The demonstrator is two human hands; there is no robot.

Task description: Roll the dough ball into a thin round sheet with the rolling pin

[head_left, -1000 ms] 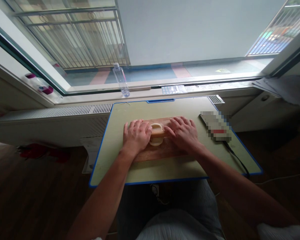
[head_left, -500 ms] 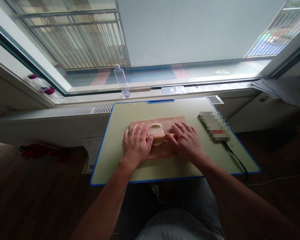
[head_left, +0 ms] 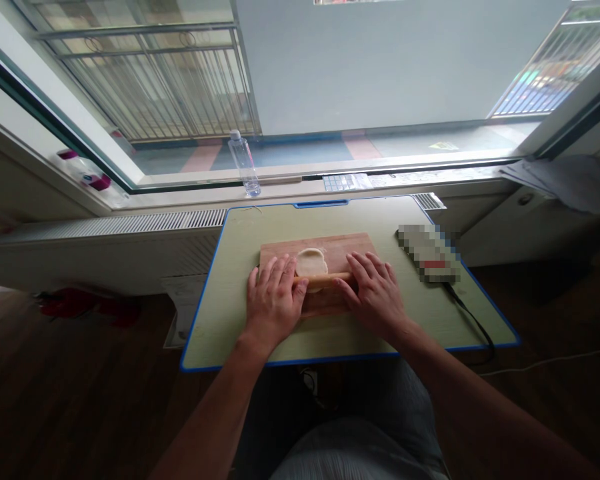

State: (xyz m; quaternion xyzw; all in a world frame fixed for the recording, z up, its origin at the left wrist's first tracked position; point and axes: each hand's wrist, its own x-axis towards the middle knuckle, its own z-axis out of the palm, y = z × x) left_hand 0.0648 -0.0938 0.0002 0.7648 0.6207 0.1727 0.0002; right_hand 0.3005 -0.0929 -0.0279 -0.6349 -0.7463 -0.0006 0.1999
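Observation:
A flattened piece of pale dough (head_left: 312, 262) lies on a wooden cutting board (head_left: 343, 244). Across its near part runs a slim wooden rolling pin (head_left: 325, 281), with a little dough showing on my side of it. My left hand (head_left: 275, 297) covers the pin's left end, its thumb along the pin and its fingers over the top. On the right end rests my right hand (head_left: 375, 290), thumb and fingers likewise round the pin. Both pin ends are hidden under the hands.
The board sits on a small pale green table (head_left: 225, 320) with a blue edge. To the right lies a blurred-out device (head_left: 427, 253) with a black cable (head_left: 473, 313). On the windowsill stand a clear bottle (head_left: 245, 163) and a purple-capped bottle (head_left: 84, 170).
Both hands and the rolling pin have shifted slightly toward me, uncovering more of the dough's far part. Less dough shows on the near side of the pin.

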